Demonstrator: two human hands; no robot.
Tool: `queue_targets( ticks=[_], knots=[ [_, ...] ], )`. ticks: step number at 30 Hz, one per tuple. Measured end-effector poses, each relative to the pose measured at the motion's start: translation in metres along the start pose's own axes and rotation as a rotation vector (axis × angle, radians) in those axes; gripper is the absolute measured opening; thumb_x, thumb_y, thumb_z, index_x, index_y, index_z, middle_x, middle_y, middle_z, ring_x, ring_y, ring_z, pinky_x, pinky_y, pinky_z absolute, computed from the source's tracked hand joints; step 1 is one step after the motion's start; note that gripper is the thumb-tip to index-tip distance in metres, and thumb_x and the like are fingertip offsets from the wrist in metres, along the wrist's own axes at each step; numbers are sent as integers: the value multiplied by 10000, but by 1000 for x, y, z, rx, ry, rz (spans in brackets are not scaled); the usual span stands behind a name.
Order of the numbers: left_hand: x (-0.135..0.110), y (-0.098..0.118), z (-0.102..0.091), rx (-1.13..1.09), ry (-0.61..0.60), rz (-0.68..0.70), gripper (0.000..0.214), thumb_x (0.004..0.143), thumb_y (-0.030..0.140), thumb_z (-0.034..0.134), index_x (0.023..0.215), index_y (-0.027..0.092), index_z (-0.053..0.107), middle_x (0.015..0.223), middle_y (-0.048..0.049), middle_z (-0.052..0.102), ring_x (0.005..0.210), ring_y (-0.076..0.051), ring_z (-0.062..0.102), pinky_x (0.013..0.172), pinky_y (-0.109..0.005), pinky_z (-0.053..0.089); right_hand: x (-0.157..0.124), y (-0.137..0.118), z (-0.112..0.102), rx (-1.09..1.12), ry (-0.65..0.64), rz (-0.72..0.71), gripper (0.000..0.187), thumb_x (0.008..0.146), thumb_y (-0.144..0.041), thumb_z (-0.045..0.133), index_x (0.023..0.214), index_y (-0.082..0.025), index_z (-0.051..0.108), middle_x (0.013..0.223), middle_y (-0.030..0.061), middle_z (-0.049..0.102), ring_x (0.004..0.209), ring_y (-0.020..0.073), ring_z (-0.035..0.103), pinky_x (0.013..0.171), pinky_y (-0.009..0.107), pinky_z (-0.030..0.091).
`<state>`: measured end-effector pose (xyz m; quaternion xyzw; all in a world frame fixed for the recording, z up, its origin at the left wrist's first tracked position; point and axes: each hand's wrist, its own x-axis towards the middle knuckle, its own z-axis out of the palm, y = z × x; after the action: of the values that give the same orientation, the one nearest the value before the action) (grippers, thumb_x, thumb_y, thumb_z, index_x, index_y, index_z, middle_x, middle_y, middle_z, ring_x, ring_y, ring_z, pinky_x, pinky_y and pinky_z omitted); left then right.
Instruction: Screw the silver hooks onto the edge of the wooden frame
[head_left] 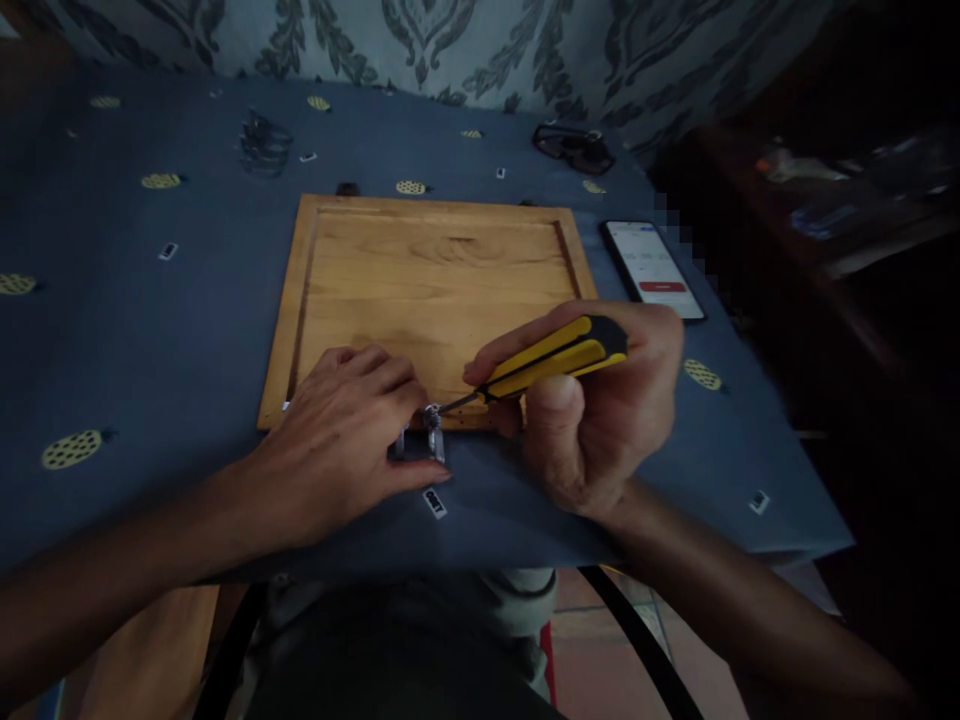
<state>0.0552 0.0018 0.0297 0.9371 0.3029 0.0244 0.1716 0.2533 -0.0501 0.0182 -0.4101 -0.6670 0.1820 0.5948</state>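
Note:
A yellow-and-black screwdriver [551,362] lies in the grip of my right hand [611,420], its shaft slanting down to the left. The tip meets a small shiny metal fitting [434,432] at the near edge of a framed wooden panel [442,290]. My left hand [345,430] rests over the panel's near left part, with thumb and forefinger closed around the fitting. Part of the fitting is hidden by these fingers, and its exact kind is not clear.
The panel lies on a blue tablecloth [150,360] with a pineapple print. To its right is a phone [651,268] with a lit screen. Dark glasses [574,148] sit at the back right, and a dark clear-looking object [264,145] at the back left. A patterned curtain [427,40] hangs behind.

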Motion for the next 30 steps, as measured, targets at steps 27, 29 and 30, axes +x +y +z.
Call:
queue_targets(
  ticks=[27, 29, 30],
  knots=[
    [-3, -13, 24, -147, 169, 51, 236, 853, 391, 832, 1024, 257, 740, 1066, -27, 748, 999, -291, 685, 877, -466, 493, -5, -8, -13, -29, -56, -92, 319, 1023, -250, 646, 1326, -315, 574, 1067, 25, 768, 498, 101, 565, 374, 244, 460],
    [-3, -12, 22, -140, 172, 54, 224, 860, 402, 827, 1006, 255, 742, 1069, -25, 752, 1004, -286, 687, 872, -451, 494, 1, -17, -13, -54, 2, -73, 259, 1058, -297, 617, 1310, -337, 574, 1063, 17, 762, 549, 118, 614, 385, 252, 468],
    [-3, -12, 21, -136, 170, 55, 223, 860, 413, 833, 987, 254, 742, 1067, -24, 754, 1007, -284, 689, 870, -444, 496, 5, -21, -12, -66, 34, -65, 217, 1080, -334, 594, 1294, -346, 567, 1056, 10, 758, 578, 124, 635, 399, 255, 475]
  ],
)
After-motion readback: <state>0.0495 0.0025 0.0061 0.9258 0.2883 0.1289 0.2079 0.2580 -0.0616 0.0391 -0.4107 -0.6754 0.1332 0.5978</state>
